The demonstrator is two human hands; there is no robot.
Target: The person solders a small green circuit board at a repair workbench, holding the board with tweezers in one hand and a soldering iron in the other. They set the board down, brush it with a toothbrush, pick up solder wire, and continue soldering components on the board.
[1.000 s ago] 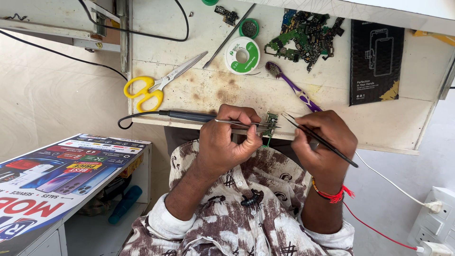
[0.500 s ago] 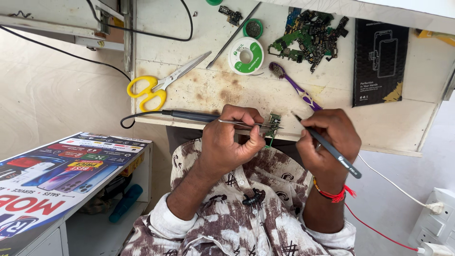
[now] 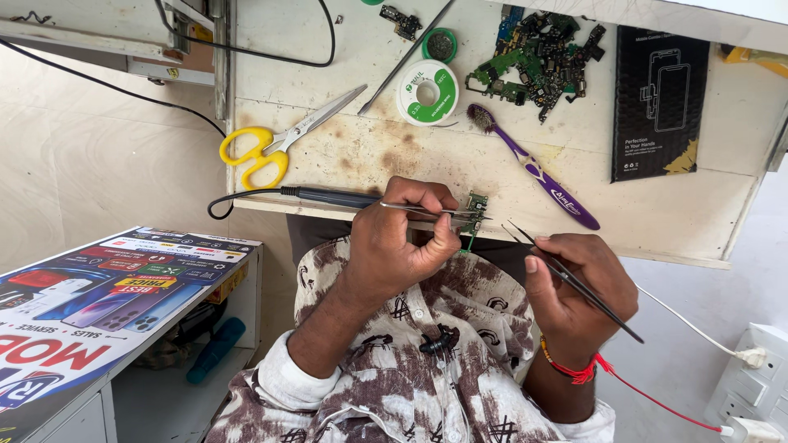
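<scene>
Your left hand (image 3: pixel 402 242) has its grip closed on a soldering iron (image 3: pixel 345 198), black handle lying level along the counter (image 3: pixel 722 213) edge, metal tip at a small green circuit board (image 3: pixel 474 208) pinched at your left fingertips, just over that edge. Your right hand (image 3: pixel 579 291) has its grip closed around black tweezers (image 3: pixel 566 275), points aimed up-left, near the board but apart from it. A red thread band (image 3: pixel 574 371) circles the right wrist. Further out on the counter: a purple toothbrush (image 3: pixel 533 170) lying diagonally just beyond the board, yellow-handled scissors (image 3: pixel 275 143) to the left, a green-and-white solder spool (image 3: pixel 427 90), a heap of green board scraps (image 3: pixel 542 53), and a black flat package (image 3: pixel 661 102) to the right. A printed poster (image 3: pixel 98 295) lies on a low stand at left.
</scene>
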